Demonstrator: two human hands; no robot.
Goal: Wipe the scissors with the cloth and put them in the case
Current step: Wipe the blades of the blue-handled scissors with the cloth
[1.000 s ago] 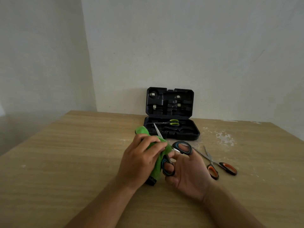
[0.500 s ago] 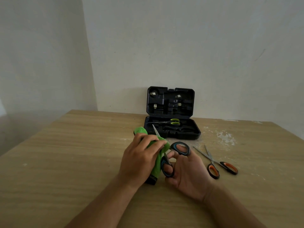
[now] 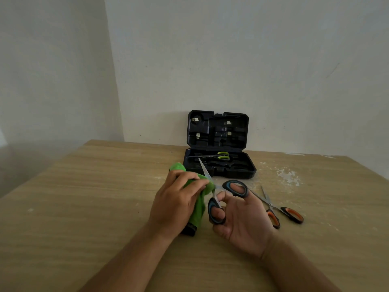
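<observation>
Fingers point(image 3: 190, 187) of left hand point(image 3: 176, 204) curled round cloth point(image 3: 199, 207), pinching blade; right hand point(image 3: 242, 218) gripping blue scissors point(image 3: 223, 199) through both loops.
Above table point(image 3: 84, 197), before open case point(image 3: 219, 163) holding green scissors point(image 3: 219, 156); orange scissors point(image 3: 277, 211) just right.

Green cloth point(image 3: 197, 205) — blue-and-black scissors point(image 3: 235, 187); orange-handled pair point(image 3: 282, 213); black case point(image 3: 219, 159) — tan woodgrain table point(image 3: 84, 207).

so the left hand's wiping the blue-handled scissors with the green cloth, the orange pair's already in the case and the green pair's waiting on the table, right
Not quite: the two pairs are swapped. The head view shows the green-handled scissors already in the case, while the orange-handled scissors wait on the table. The rest holds: the left hand wipes the blue-handled scissors with the green cloth.
</observation>
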